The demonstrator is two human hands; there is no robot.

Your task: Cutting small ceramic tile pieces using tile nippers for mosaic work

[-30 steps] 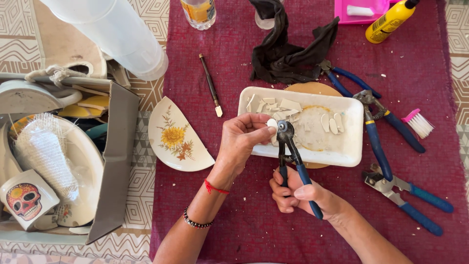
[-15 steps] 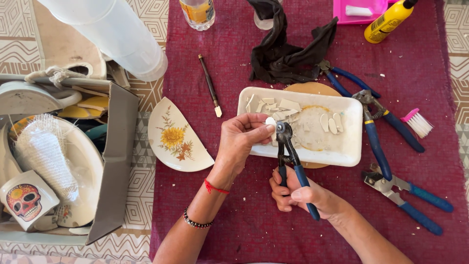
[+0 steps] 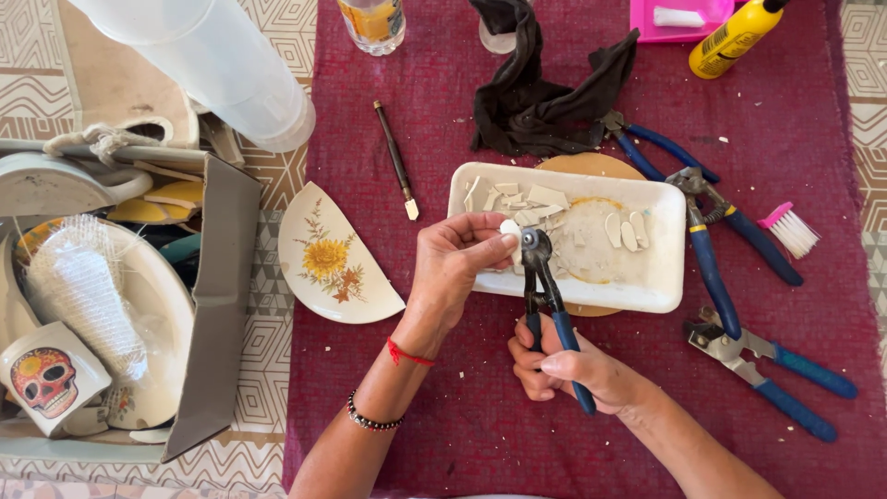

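Two hands engaged: left hand (image 3: 457,263) pinches a small ceramic piece (image 3: 509,227) in the nippers (image 3: 545,296), right hand (image 3: 573,370) clamped on their handles; a squeeze risks flying chips or pinched fingertips.

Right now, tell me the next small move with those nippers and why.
Probably squeeze the handles: the nippers in the right hand already sit at the small white ceramic piece pinched by the left hand, over the white tray that holds earlier chips.
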